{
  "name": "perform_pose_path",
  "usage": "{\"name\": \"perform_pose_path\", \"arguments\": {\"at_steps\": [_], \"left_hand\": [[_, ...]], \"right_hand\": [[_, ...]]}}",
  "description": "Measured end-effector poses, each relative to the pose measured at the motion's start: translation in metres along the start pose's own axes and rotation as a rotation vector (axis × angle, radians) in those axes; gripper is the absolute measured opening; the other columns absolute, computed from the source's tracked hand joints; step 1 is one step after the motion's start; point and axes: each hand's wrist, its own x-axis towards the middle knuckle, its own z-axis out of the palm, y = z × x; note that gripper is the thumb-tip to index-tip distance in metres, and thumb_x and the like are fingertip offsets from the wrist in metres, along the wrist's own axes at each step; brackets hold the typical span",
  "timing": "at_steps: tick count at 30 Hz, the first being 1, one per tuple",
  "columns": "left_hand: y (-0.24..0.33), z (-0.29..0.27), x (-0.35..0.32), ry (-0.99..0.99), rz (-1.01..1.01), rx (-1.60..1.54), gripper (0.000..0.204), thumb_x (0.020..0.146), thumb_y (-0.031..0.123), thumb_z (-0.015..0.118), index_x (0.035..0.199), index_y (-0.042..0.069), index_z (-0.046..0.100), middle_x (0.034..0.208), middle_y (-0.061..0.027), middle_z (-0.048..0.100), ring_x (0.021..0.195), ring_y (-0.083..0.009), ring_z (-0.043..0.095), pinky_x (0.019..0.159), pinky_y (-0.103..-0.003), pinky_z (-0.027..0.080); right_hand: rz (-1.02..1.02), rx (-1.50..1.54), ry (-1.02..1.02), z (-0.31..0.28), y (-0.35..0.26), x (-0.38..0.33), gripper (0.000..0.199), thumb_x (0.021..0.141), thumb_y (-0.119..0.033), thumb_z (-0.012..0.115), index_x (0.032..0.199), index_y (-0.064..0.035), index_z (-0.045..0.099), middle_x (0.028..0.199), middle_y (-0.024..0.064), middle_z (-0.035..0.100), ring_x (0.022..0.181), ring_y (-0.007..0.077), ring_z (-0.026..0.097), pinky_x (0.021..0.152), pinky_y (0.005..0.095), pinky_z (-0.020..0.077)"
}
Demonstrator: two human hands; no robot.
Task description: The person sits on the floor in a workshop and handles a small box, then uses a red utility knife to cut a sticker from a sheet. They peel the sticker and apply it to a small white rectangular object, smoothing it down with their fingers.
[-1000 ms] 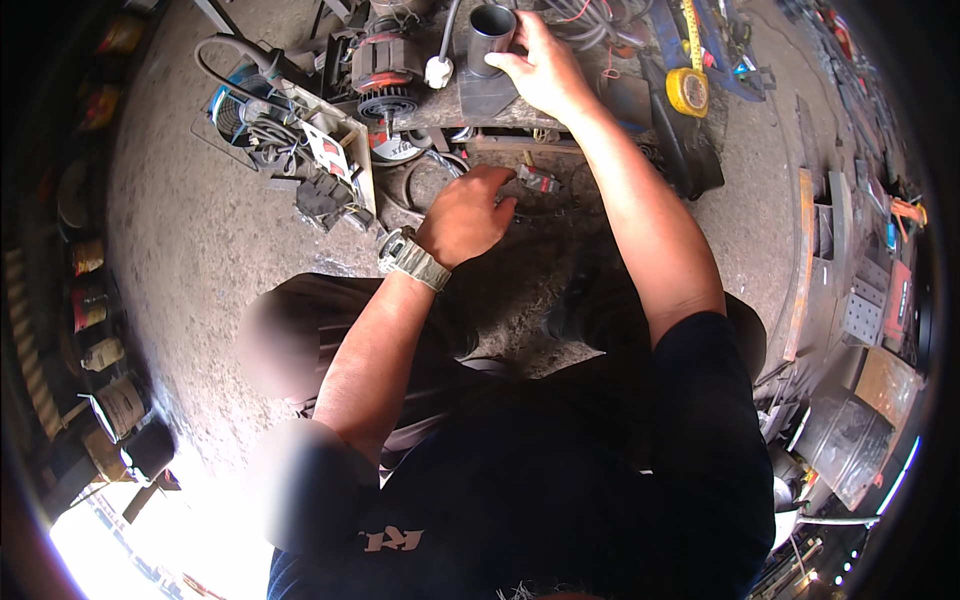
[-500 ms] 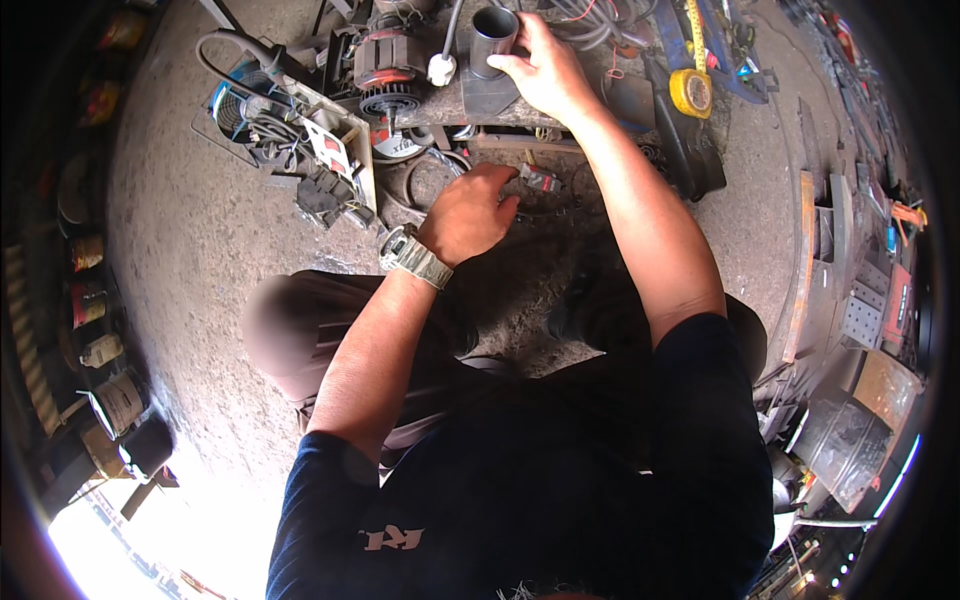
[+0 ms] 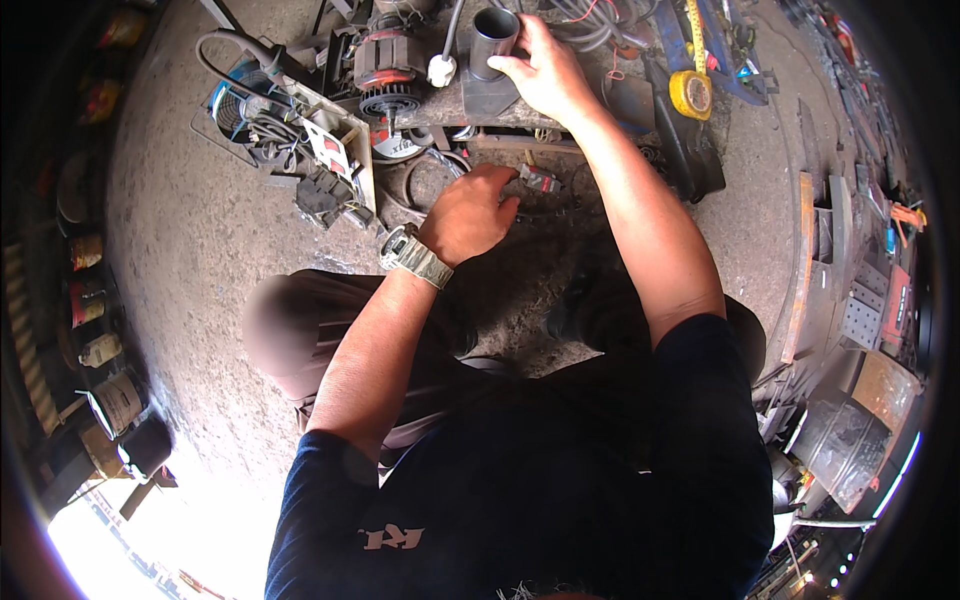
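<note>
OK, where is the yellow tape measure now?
In the head view, the yellow tape measure lies at the upper right, to the right of the right hand, its blade running toward the top edge.

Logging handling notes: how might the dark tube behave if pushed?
The dark tube looks like metal, so probably stiff. Its smooth wall may slip against the right hand. Upright, it might tip unless fixed to the plate beneath.

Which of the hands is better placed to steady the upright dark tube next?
Probably the right hand: it grips the dark tube by its side. The left hand is apart from it, lower in the picture.
</note>
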Motion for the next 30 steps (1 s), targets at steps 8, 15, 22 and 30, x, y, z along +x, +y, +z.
{"name": "perform_pose_path", "arguments": {"at_steps": [8, 15, 22, 30], "left_hand": [[-0.0015, 0.0020, 0.0019, -0.022, -0.012, 0.000, 0.037, 0.094, 0.016, 0.068, 0.127, 0.000, 0.066, 0.120, -0.0255, 0.070, 0.108, -0.0430, 0.070, 0.094, -0.047, 0.056], [-0.0016, 0.0026, 0.0030, -0.031, 0.000, -0.012, 0.037, 0.094, 0.017, 0.067, 0.127, 0.000, 0.066, 0.122, -0.0254, 0.069, 0.113, -0.0441, 0.068, 0.098, -0.048, 0.055], [-0.0006, 0.0021, 0.0027, -0.052, -0.020, -0.003, 0.038, 0.094, 0.017, 0.067, 0.127, 0.000, 0.066, 0.123, -0.0255, 0.069, 0.114, -0.0440, 0.067, 0.099, -0.048, 0.054], [0.0000, 0.0015, 0.0028, -0.055, -0.015, -0.014, 0.038, 0.094, 0.017, 0.068, 0.128, 0.000, 0.066, 0.123, -0.0256, 0.069, 0.114, -0.0442, 0.067, 0.099, -0.048, 0.054]], "right_hand": [[0.005, 0.021, -0.002, 0.0015, 0.0037, 0.0019, 0.065, 0.095, -0.008, 0.077, 0.149, -0.0019, 0.042, 0.142, 0.0220, 0.064, 0.134, 0.0271, 0.062, 0.108, 0.0405, 0.0555], [0.010, 0.048, -0.009, 0.0007, 0.0044, 0.0008, 0.065, 0.096, -0.008, 0.076, 0.150, -0.0016, 0.041, 0.143, 0.0220, 0.063, 0.134, 0.0271, 0.062, 0.107, 0.0402, 0.0567], [0.019, 0.084, -0.002, 0.0022, 0.0032, -0.0008, 0.067, 0.095, -0.007, 0.077, 0.151, -0.0007, 0.040, 0.144, 0.0223, 0.062, 0.134, 0.0267, 0.062, 0.106, 0.0392, 0.0574], [0.020, 0.107, -0.001, 0.0032, 0.0053, -0.0025, 0.070, 0.094, -0.006, 0.078, 0.152, -0.0004, 0.040, 0.144, 0.0218, 0.063, 0.126, 0.0242, 0.067, 0.103, 0.0372, 0.0595]]}}
